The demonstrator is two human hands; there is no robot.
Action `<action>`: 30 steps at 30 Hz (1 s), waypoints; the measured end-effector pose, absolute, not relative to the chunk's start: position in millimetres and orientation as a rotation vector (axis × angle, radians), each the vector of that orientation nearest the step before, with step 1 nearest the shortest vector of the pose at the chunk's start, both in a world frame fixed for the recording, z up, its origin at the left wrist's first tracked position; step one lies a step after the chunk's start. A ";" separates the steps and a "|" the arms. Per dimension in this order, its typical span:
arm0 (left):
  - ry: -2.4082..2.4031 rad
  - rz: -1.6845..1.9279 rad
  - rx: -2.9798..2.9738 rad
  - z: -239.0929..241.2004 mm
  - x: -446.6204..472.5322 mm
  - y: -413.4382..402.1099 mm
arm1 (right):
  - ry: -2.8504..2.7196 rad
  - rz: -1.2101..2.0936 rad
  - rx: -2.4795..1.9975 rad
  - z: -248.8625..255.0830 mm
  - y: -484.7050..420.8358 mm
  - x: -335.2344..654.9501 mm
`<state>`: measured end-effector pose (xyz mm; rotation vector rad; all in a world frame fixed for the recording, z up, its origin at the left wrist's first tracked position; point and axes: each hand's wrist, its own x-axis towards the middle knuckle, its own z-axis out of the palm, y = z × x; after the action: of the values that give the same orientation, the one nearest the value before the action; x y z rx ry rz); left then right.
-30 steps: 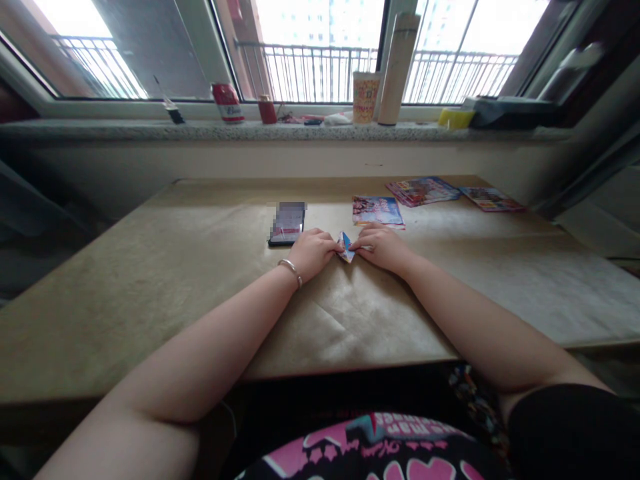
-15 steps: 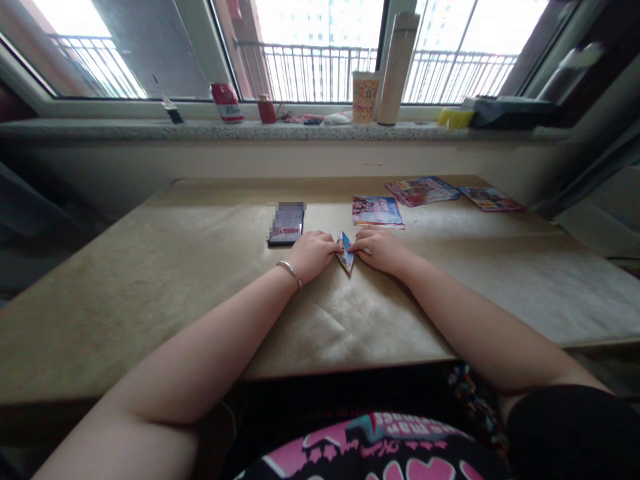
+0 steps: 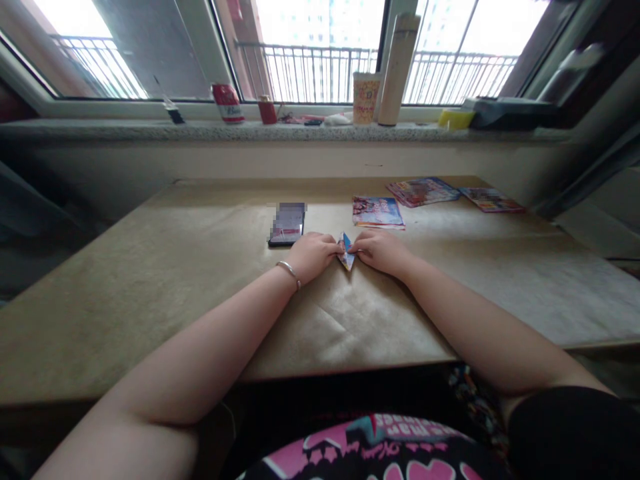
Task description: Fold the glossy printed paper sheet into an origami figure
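A small folded paper (image 3: pixel 348 261), printed in blue, white and other colours, comes to a point towards me on the table. My left hand (image 3: pixel 314 256), with a silver bangle on the wrist, is closed on the paper's left edge, thumb and finger pinched. From the other side my right hand (image 3: pixel 378 251) pinches its right edge. The fingertips cover part of the paper's middle. Just beyond my left hand lies a phone (image 3: pixel 289 223), its screen partly blurred. A stack of printed paper sheets (image 3: pixel 379 212) rests a little beyond my right hand.
More printed sheets (image 3: pixel 424 191) and another pile (image 3: pixel 491 199) lie at the table's far right. The table (image 3: pixel 150 293) has a beige cover. Along the windowsill (image 3: pixel 310 132) stand a red can (image 3: pixel 227 103), a patterned cup (image 3: pixel 367 99) and a tall cylinder (image 3: pixel 399 70).
The paper's near point has drawn slightly away from me and looks a little shorter. Both hands keep their pinch and have hardly shifted.
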<state>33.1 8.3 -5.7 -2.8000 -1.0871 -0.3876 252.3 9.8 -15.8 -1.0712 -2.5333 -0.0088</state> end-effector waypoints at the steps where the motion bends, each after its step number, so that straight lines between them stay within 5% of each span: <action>1: -1.082 -0.367 -2.787 -4.6 33.4 7.2 | -2.545 -0.017 -1.058 -15.5 9.6 252.6; 30: -1.126 -0.218 -2.770 4.5 34.5 -5.4 | -2.708 -0.235 -1.058 -4.8 -1.4 246.8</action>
<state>34.5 -5.4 4.5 -2.7699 -1.1258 -0.2180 246.8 -1.4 -4.8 -1.0580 -2.7075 -0.2348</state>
